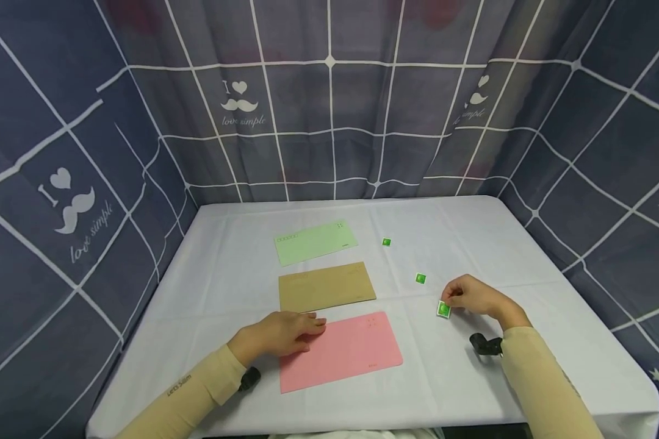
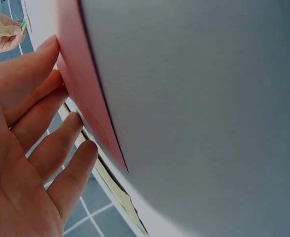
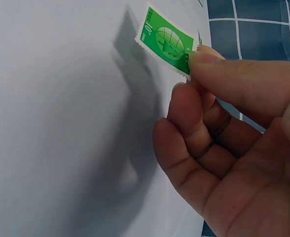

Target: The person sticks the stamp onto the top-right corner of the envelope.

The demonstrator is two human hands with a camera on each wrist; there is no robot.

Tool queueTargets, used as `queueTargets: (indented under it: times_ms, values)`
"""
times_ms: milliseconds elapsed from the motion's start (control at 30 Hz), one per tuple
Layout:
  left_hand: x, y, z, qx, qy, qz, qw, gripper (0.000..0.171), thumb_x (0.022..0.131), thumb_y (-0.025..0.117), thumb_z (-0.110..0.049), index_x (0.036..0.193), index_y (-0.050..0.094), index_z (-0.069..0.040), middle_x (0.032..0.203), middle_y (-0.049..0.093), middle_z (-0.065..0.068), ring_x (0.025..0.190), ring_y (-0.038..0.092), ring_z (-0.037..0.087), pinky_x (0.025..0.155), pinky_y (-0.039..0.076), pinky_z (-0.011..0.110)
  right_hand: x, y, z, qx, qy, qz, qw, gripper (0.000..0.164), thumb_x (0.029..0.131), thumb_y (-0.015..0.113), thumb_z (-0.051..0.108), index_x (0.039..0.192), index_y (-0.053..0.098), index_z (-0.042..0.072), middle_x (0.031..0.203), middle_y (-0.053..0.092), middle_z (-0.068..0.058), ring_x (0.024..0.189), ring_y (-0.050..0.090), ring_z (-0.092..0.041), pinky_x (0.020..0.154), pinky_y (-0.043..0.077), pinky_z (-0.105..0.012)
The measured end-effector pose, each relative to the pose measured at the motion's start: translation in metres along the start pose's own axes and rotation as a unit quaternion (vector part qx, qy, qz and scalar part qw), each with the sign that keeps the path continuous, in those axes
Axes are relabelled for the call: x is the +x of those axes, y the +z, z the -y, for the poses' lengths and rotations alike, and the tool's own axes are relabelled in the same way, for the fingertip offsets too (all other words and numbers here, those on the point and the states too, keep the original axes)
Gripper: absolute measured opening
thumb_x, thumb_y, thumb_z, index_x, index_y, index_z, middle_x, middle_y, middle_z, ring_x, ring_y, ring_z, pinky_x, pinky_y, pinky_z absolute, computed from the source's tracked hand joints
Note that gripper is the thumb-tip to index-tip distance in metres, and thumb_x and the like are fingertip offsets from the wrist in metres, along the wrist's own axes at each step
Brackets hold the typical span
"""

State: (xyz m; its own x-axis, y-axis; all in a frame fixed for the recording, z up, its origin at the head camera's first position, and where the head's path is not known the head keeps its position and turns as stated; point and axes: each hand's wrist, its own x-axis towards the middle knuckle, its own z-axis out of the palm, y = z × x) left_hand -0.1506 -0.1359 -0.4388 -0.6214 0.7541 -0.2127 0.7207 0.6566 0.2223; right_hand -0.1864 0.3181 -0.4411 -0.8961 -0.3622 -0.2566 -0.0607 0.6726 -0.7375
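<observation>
A green postage stamp (image 3: 167, 42) with a white perforated edge and a globe design is pinched at one corner between the thumb and fingers of my right hand (image 1: 475, 299). In the right wrist view its shadow falls on the white cloth beside it. My left hand (image 1: 285, 334) rests at the upper left of a pink envelope (image 1: 343, 350), fingers extended and touching its edge. The left wrist view shows the thumb and fingertips along the pink envelope (image 2: 83, 69). Just above it on the table lies a brown envelope (image 1: 326, 288).
Farther back lies a light green envelope (image 1: 315, 242). Two more green stamps, a nearer stamp (image 1: 420, 278) and a farther stamp (image 1: 387, 242), lie right of the envelopes. The table has a white cloth (image 1: 208, 286), with dark checked curtains (image 1: 302, 158) on three sides.
</observation>
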Motion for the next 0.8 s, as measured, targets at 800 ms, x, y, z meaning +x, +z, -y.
queueTargets:
  times_ms: [800]
  values:
    - [0.000, 0.001, 0.001, 0.007, 0.000, 0.000, 1.0000, 0.048, 0.094, 0.070, -0.024, 0.141, 0.060, -0.020, 0.148, 0.055, -0.004, 0.140, 0.050, 0.019, 0.103, 0.052, 0.041, 0.023, 0.001, 0.019, -0.009, -0.024, 0.027, 0.999, 0.007, 0.091, 0.063, -0.001, 0.091, 0.070, 0.001, 0.080, 0.060, -0.001, 0.073, 0.049, -0.014, 0.063, 0.043, -0.025]
